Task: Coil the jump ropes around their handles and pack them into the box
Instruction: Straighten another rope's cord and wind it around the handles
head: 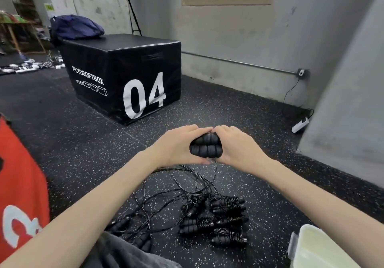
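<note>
2 black jump-rope handles (206,147) held side by side above the floor, centre of view. Left hand (181,145) and right hand (236,147) both grasp them, fingers curled round the ends. Rope (215,171) hangs down to a loose tangle (166,193) on the speckled floor (239,112). Near right: coiled ropes (227,205). Pale box (318,249) at near-right corner. Far left: black plyo box (124,76) marked 04.

two black ribbed handles (205,147) sit side by side, held above the floor, their thin rope (215,171) hanging down. coiled bundles (227,205) and loose ropes (166,195) lie below, near a pale translucent box (320,249).
</note>
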